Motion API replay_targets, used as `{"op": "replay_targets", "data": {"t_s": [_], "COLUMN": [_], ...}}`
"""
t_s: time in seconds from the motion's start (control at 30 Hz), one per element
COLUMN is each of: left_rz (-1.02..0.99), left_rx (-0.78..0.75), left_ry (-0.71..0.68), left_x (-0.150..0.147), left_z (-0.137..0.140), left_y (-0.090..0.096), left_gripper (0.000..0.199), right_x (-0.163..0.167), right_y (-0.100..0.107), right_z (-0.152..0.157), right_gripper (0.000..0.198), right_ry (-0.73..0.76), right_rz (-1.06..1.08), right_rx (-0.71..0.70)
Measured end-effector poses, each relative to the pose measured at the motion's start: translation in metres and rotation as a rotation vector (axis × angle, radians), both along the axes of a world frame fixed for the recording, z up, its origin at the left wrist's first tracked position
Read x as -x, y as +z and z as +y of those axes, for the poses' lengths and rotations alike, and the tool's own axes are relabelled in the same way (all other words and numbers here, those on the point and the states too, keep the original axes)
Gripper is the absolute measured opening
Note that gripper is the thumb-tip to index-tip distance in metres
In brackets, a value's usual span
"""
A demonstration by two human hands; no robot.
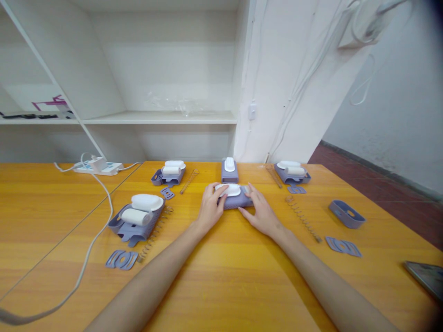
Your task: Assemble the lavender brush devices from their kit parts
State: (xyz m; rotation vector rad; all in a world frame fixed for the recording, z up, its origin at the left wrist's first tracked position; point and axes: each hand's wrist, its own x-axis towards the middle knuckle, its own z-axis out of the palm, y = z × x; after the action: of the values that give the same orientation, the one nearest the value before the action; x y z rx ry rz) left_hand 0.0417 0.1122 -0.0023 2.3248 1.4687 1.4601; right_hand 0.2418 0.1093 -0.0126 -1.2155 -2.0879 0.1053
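Observation:
Both my hands are on a purple-grey plastic case lying sideways on the table, with a white ridged oval piece on top. My left hand grips the left end, its thumb and a finger against the white piece. At the right end, my right hand holds the case between thumb and fingers. Just behind it stands a finished-looking case with a white oval piece. To the right lie a coil spring, a purple-grey end cap and a flat slotted plate.
Similar part sets rest at front left, back left and back right, with white rollers, springs and plates. A power strip and its white cable are at left. A dark phone-like slab lies at the right edge.

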Motion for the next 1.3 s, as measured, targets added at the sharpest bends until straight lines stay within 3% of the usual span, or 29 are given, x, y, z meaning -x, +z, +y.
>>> {"op": "replay_targets", "data": {"t_s": [0.27,0.77,1.3], "left_rz": [-0.031,0.060,0.062], "left_rx": [0.039,0.043,0.041], "left_ry": [-0.032,0.069,0.038], "left_x": [-0.0016,-0.0022,-0.0014], "left_z": [-0.0028,-0.0071,-0.0023], "left_y": [0.0029,0.0055,0.0004], "left_gripper": [0.031,0.032,0.033], "right_x": [0.0003,0.0019,0.0009], "right_y": [0.0080,0.0069,0.0020], "right_z": [-0.0002,-0.0041,-0.0013], "right_gripper": [0.031,0.029,0.031], "right_ry": [-0.010,-0.022,-0.008], "right_rz": [-0.066,-0.064,-0.078], "right_rx": [-0.077,-0.080,-0.098]}}
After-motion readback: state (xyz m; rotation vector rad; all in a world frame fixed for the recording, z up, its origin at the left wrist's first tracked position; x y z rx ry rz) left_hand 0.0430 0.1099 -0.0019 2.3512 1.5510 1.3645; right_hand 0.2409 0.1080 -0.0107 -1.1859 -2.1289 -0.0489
